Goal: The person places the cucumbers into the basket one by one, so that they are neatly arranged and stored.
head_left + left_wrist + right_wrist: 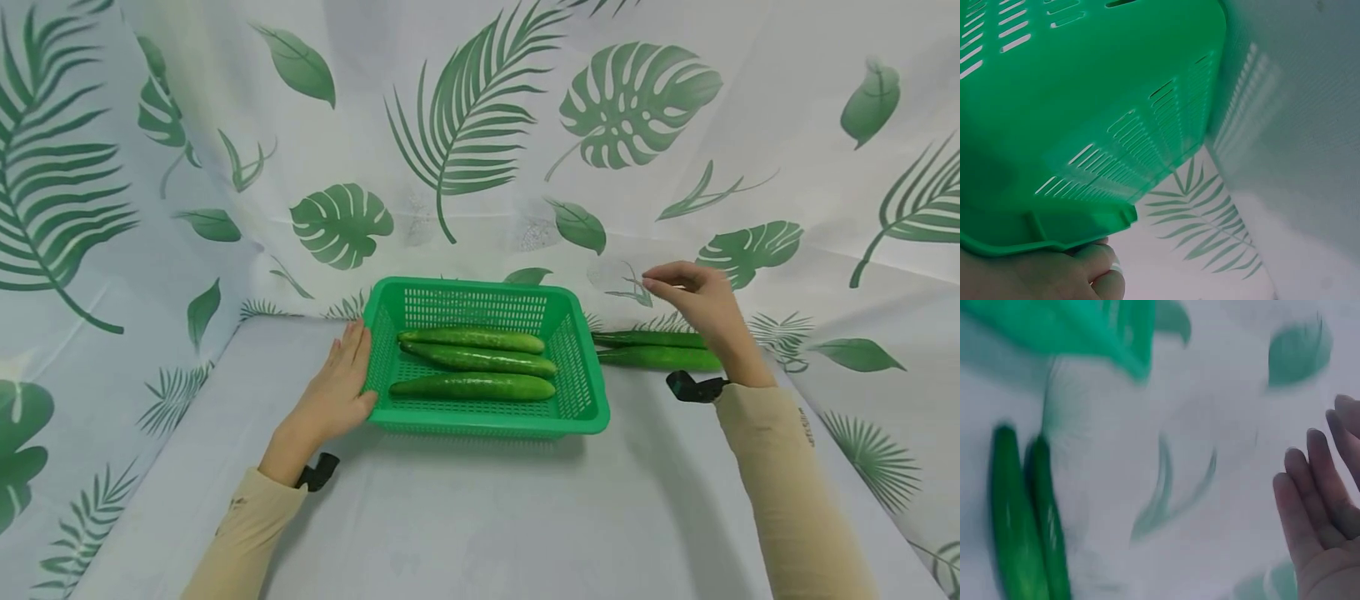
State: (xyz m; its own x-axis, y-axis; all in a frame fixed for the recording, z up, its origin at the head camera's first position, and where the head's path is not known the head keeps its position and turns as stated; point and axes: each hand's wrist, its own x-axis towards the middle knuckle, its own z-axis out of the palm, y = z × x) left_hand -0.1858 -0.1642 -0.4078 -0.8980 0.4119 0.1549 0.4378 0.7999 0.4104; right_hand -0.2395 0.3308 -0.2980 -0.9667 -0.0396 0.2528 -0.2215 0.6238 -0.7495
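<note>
Head view, my left hand (pixel 336 393), fingers together, touching green basket (pixel 487 422) of three cucumbers (pixel 480 359), my right hand (pixel 703 310), fingertips slightly apart, raised near two cucumbers (pixel 660 358) at tabletop's (pixel 487 517) back edge

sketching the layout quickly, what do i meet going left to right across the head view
Left hand, green basket, two cucumbers outside the basket, right hand.

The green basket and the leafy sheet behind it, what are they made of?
The green rectangular slotted basket looks like smooth, slightly shiny plastic: it has a moulded rim and even slots. The white leaf-printed sheet seems thin and mostly matte, with soft creases; it could be cloth or plastic.
</note>
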